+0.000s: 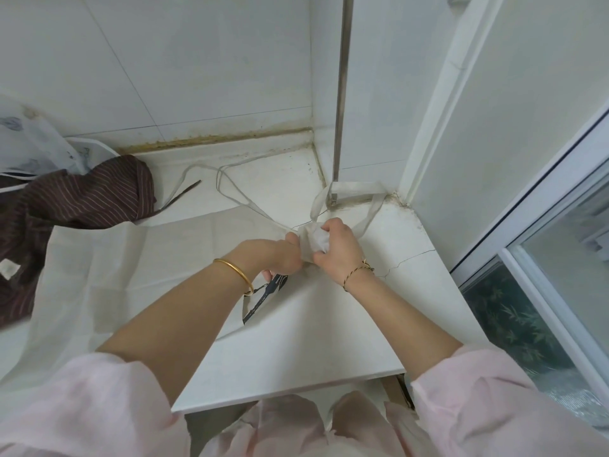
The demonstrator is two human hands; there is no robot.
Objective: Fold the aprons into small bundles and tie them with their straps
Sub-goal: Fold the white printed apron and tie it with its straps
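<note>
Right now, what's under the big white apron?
The apron lies on the white counter, which shows past its edges. Anything else beneath is covered by the cloth. The left hand and right hand grip its bunched top.

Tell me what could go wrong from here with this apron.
1. The neck loop lies at the foot of the pipe; a pull may snag it there.
2. The left hand and right hand grip only the bunched top, while most of the apron lies spread, so the bundle may turn out loose.
3. The ties trail near the brown apron and might tangle.
</note>
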